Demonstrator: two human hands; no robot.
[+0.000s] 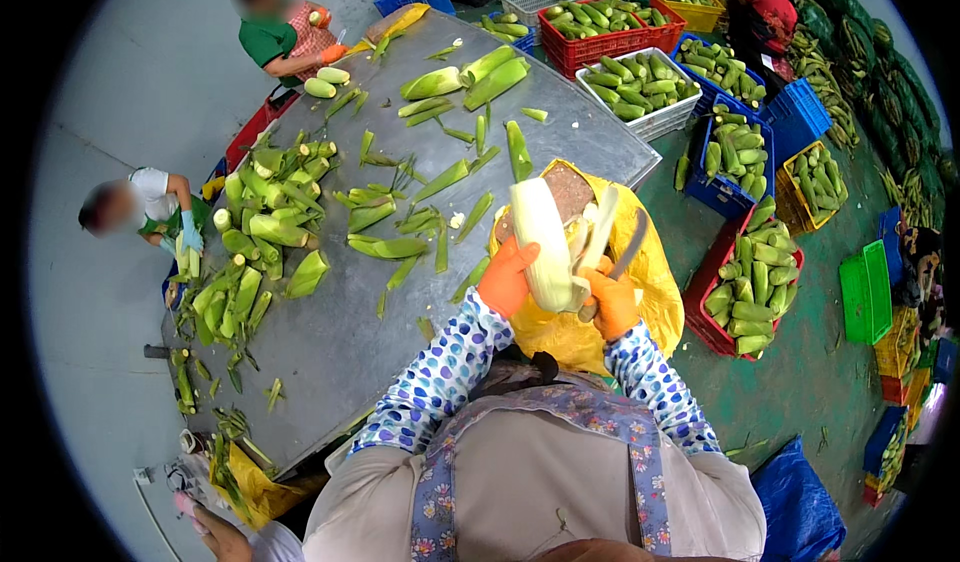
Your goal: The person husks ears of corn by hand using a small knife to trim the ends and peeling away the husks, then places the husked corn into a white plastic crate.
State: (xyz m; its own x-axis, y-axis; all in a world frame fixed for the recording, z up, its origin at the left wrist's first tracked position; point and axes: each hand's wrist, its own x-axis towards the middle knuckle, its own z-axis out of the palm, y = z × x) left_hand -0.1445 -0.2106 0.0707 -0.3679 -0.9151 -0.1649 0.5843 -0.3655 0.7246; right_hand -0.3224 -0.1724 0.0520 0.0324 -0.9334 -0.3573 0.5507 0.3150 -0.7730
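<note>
In an orange glove, my left hand (507, 277) grips an ear of corn in pale husk (543, 243), tilted slightly with its stalk end low. My right hand (611, 303), gloved the same way, holds a knife with a curved dark blade (631, 244) and touches loosened husk leaves (600, 228) at the ear's lower right. Beneath both hands a yellow bag (655, 284) hangs open, with husk pieces inside. Green husk leaves (442, 181) are scattered over the metal table (360, 292) to the left, where a pile of corn ears (274, 217) lies farther off.
Two people (289, 36) (161, 205) handle corn across the table. Crates of corn, including a red one (701, 299) and a white one (660, 123), line the right side. Another person (772, 18) is by the corn heap. A blue sack (799, 502) lies on the floor at lower right.
</note>
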